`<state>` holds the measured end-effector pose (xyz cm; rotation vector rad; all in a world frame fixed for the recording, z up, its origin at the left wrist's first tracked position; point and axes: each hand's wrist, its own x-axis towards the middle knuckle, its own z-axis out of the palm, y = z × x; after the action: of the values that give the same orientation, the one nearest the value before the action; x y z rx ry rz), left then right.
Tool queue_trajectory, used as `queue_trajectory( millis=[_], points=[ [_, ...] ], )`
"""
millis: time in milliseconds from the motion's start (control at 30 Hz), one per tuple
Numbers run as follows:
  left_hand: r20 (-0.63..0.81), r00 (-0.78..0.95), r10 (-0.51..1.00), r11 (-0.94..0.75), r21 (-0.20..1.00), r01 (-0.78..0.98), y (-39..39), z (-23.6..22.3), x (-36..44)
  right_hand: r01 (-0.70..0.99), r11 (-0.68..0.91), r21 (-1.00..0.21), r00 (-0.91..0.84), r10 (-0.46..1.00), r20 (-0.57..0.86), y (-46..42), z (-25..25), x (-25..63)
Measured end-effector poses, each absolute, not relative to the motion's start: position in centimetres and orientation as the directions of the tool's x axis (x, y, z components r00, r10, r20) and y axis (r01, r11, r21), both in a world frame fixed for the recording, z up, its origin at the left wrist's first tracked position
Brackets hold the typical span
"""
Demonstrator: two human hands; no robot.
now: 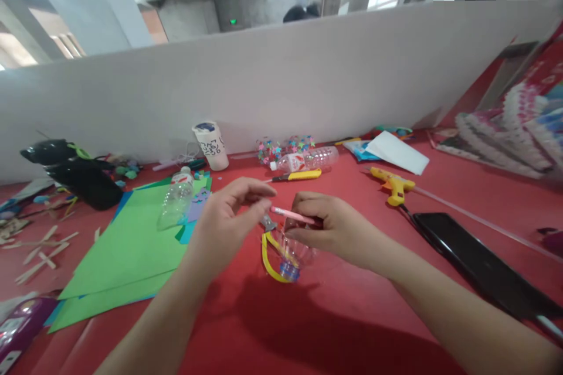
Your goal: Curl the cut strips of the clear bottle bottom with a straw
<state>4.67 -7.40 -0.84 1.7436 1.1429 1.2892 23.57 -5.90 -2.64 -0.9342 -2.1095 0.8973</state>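
A slim pink pen-like stick runs between my hands above the red table. My right hand is closed around its right part. At the other end, the thumb of my left hand touches the tip, fingers curled; the fingers behind the thumb are hidden. Below, a clear plastic bottle piece with a blue cap lies partly behind my right hand. A curved yellow strip lies beside the cap, and a small grey piece shows under my left hand.
Behind my hands are a yellow cutter, a lying bottle and a white cup. Green sheets, a standing bottle and wooden sticks are left. A yellow glue gun and black phone are right.
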Motion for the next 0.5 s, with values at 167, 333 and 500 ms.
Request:
queue_trajectory(
  millis=[167, 333, 500],
  points=[
    [0.28, 0.018, 0.96, -0.273, 0.948, -0.165, -5.9, 2.5, 6.3, 0.295, 0.458, -0.839, -0.524, 0.812, 0.259, -4.4, 1.1, 23.4],
    [0.11, 0.158, 0.981, -0.109, 0.994, -0.011, -4.5, 0.4, 7.0, 0.312, 0.398, -0.863, -0.518, 0.832, 0.197, -2.9, 0.7, 24.4],
    [-0.104, 0.339, 0.935, 0.082, 0.994, 0.077, -3.4, -0.8, 6.7, 0.391, 0.365, -0.845, -0.534, 0.838, 0.115, -1.8, -0.1, 25.4]
  ],
)
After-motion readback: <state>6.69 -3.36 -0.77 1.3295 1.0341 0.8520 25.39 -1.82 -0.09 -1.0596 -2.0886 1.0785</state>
